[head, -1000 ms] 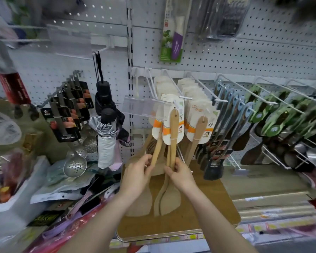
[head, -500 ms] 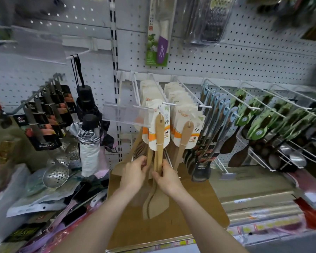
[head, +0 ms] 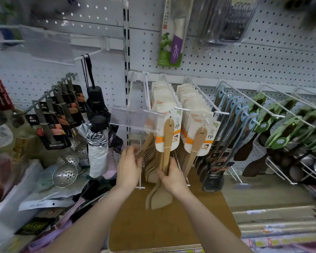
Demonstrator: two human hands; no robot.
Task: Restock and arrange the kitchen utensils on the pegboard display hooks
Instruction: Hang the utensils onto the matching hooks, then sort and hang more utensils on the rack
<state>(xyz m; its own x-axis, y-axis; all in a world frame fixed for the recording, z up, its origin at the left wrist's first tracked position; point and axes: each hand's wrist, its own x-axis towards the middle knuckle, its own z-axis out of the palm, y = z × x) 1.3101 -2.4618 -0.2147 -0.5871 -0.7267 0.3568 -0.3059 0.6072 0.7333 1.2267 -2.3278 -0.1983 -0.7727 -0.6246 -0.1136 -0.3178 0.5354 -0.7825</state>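
Gripping flat wooden spatulas (head: 161, 198) by slim handles, the right hand (head: 173, 178); left hand (head: 129, 167) blurred, its grip unclear.

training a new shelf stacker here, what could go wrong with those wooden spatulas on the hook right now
The right hand grips the pale wooden spatulas low on their handles, and the front one hangs near the tip of the white wire hook; a pull outward might slide it off. The clear plastic label holder hangs beside them, so the blurred left hand could knock it.
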